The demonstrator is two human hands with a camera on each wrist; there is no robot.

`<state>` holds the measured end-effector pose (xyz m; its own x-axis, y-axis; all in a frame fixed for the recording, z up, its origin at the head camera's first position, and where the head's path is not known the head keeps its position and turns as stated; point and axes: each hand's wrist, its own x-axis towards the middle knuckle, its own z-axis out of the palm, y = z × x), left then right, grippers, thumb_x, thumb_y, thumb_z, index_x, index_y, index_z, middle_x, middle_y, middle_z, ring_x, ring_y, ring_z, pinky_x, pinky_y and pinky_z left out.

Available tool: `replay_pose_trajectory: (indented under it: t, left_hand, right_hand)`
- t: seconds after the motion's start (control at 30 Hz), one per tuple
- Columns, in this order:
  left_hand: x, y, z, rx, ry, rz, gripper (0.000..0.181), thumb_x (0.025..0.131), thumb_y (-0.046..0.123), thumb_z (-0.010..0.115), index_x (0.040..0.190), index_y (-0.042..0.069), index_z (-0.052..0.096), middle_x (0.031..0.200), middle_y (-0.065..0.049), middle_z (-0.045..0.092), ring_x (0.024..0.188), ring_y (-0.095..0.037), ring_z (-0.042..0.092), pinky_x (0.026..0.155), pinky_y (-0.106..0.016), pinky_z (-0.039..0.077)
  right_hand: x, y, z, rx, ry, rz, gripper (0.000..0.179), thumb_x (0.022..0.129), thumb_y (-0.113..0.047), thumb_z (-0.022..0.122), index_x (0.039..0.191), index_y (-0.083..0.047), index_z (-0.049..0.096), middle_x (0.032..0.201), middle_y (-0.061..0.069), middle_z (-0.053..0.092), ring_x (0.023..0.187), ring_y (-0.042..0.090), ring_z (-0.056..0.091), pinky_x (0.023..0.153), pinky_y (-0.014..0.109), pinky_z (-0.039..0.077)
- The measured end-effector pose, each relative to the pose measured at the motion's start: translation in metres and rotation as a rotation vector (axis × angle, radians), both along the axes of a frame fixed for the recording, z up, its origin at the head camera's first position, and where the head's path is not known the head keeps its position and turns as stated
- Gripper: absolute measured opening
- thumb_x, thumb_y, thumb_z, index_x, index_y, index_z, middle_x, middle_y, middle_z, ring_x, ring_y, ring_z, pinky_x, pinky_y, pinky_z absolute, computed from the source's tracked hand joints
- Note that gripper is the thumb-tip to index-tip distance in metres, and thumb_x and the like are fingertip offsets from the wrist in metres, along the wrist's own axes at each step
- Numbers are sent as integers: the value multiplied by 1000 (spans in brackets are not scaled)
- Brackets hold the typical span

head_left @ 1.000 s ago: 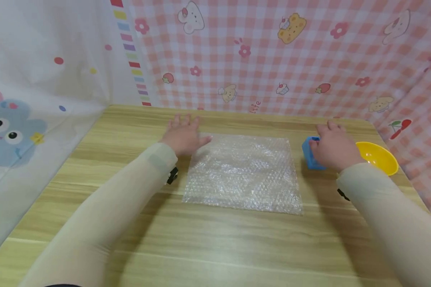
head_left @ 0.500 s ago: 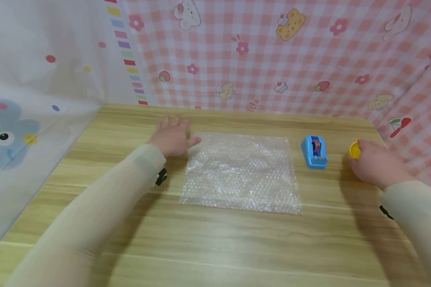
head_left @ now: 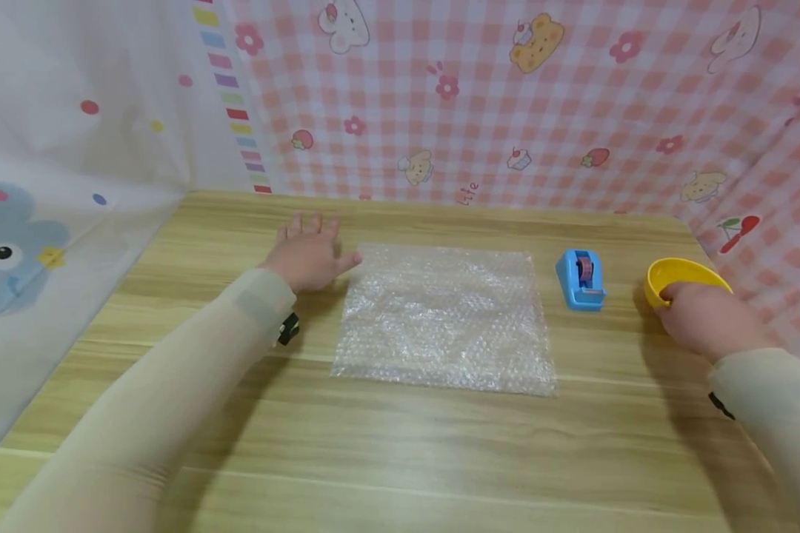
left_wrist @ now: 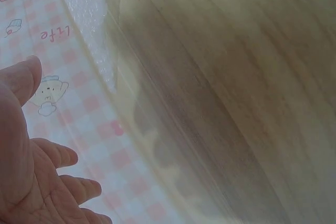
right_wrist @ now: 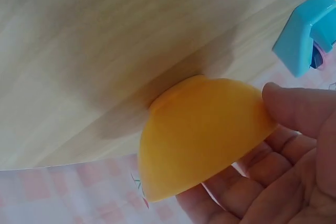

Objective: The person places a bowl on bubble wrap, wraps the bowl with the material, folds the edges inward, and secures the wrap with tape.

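Observation:
At the right of the table, my right hand (head_left: 710,318) grips the near rim of a yellow bowl (head_left: 683,271). In the right wrist view the thumb presses the outside of the bowl (right_wrist: 205,135), while the other fingers reach over the rim to the inside. Whether the bowl's foot touches the table cannot be told. My left hand (head_left: 304,255) holds nothing, its fingers spread, beside the upper left corner of a sheet of clear bubble wrap (head_left: 447,318). The left wrist view shows the same left hand (left_wrist: 37,177) with relaxed fingers and a strip of the wrap beyond.
Between the bubble wrap and the bowl stands a blue tape dispenser (head_left: 581,281) with a pinkish roll in it. The wood-grain table (head_left: 400,459) is bordered by a pink checked cloth (head_left: 400,96) behind and at the right, and a white printed cloth (head_left: 127,59) at the left.
My right hand has moved right from over the tape dispenser to the bowl and now grips its rim. The bowl looked tipped half a second ago and shows its inside now. The left hand drifted slightly left.

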<state>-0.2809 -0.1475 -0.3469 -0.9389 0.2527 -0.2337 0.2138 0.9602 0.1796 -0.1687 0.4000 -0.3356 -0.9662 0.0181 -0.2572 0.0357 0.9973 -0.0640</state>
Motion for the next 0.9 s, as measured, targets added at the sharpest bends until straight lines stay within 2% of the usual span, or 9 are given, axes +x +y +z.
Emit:
replay_pose_trajectory:
  t: [0.1,0.23,0.4,0.5,0.63,0.77,0.9]
  left_hand:
    - [1,-1,0,6,1,-3,95,104,71,39,171,12,5,176,-26,1,159,-56,-12,127,-71,-3]
    - [2,-1,-1,13,1,-2,94,105,69,40,171,12,5,176,-26,0,159,-56,-12,127,-70,-3]
    - [4,0,-1,14,-3,-2,94,105,68,41,171,12,4,176,-25,0,159,-55,-13,128,-70,-3]
    - [5,1,0,4,-4,-5,93,106,67,41,171,11,6,176,-25,2,159,-56,-11,128,-70,-2]
    - [5,1,-2,-13,-8,-6,92,106,67,40,171,10,8,176,-26,3,159,-56,-7,128,-71,0]
    - [4,1,-5,-27,-23,-7,92,106,68,39,170,9,10,175,-26,6,160,-55,-5,128,-71,0]
    - [4,1,-6,-27,-31,-7,92,106,69,38,170,9,10,176,-25,8,160,-55,-6,128,-70,0]
  right_hand:
    - [2,0,0,-5,3,-1,22,102,-13,54,106,6,65,73,10,62,73,35,54,76,59,48]
    - [5,0,-2,-27,4,-52,20,99,-10,52,108,4,65,74,10,62,76,37,54,76,60,48]
    - [10,-12,2,-22,99,-58,19,100,-8,57,112,5,62,80,15,64,74,38,54,75,61,50]
    - [11,-30,9,10,162,-7,19,100,-10,64,111,5,63,79,15,66,72,37,55,74,61,52]
    - [10,-59,17,44,204,71,19,99,-12,69,110,4,65,77,11,66,69,33,55,74,60,55]
    - [8,-84,21,59,237,135,11,99,-11,65,103,-1,66,72,7,64,63,29,54,64,53,55]
    - [7,-102,25,58,233,153,7,100,-9,62,99,-4,67,70,5,60,63,28,53,58,46,50]
